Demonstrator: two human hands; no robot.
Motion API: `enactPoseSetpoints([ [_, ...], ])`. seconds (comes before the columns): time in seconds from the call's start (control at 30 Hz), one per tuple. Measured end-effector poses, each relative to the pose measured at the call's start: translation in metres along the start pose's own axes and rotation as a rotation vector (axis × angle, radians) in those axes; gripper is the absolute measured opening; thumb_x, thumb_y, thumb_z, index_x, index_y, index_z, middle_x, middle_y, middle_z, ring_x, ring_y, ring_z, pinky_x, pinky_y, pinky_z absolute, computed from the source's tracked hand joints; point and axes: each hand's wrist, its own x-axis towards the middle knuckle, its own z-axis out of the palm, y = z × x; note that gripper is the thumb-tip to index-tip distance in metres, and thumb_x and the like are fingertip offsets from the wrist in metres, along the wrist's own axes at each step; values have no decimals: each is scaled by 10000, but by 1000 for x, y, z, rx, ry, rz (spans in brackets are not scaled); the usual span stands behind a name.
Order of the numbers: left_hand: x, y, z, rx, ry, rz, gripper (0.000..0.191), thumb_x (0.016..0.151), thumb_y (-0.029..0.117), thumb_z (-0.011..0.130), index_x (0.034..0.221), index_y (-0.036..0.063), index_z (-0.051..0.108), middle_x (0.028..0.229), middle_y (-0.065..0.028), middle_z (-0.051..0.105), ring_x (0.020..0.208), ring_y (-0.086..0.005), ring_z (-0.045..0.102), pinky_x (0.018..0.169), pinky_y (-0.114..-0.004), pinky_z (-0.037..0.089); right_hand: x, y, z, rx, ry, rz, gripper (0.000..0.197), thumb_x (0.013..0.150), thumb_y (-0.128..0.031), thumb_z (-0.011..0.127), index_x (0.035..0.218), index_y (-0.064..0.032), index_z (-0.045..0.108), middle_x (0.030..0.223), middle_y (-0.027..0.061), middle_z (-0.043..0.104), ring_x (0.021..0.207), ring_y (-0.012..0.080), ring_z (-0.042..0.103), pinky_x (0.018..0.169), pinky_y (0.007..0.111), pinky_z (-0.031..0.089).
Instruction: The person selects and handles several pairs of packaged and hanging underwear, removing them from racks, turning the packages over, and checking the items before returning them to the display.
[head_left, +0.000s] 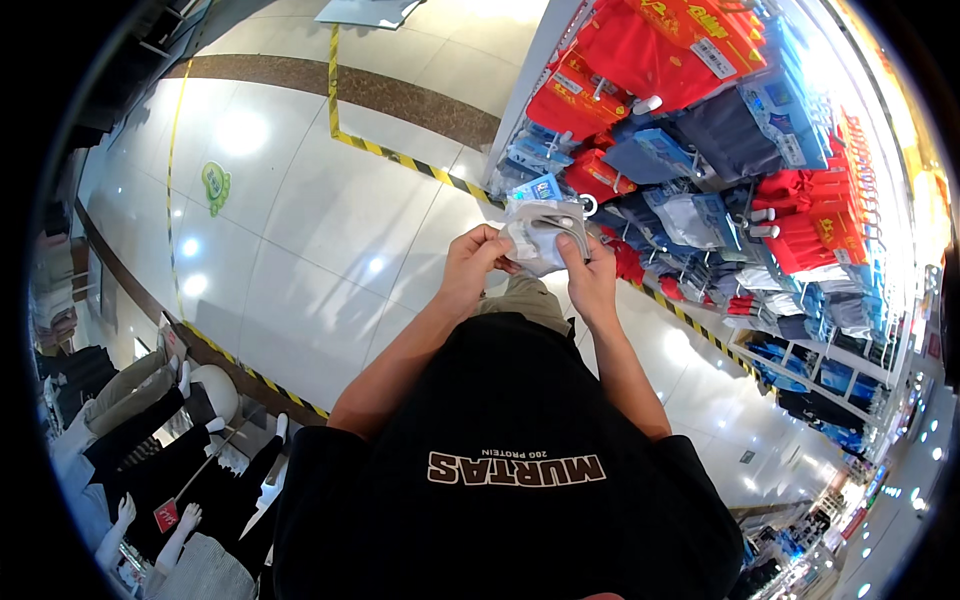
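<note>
In front of my body I hold a light grey folded garment, probably underwear, with both hands. A blue printed card and a small white ring show at its upper edge. My left hand pinches the garment's left side between thumb and fingers. On the right side, the thumb of my right hand presses on the grey fabric while the other fingers are mostly hidden behind it. The garment's underside cannot be seen.
To my right stands a display rack hung with red, blue and grey packaged garments on protruding hooks. Yellow-black tape marks the tiled floor. Mannequins in dark trousers stand at lower left, near a red sign.
</note>
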Motion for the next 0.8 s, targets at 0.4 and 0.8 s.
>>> enactPoseSetpoints([
  [0.4,6,-20,-17,-34,198,13,156,910,124,517,1002,11,573,949,-58,622,878,-143,589,775,-308,483,0,-12,-12,-118,-51,-258,223,871,-127,681,1047,5,646,995,49,594,857,97,547,737,240,438],
  [0.8,6,8,27,467,-70,314,412,902,174,636,1242,-18,507,1152,-103,597,1043,-138,550,911,-301,436,-8,-41,-21,305,-67,-194,470,847,-5,652,1269,-17,447,1126,95,563,985,147,586,831,273,486],
])
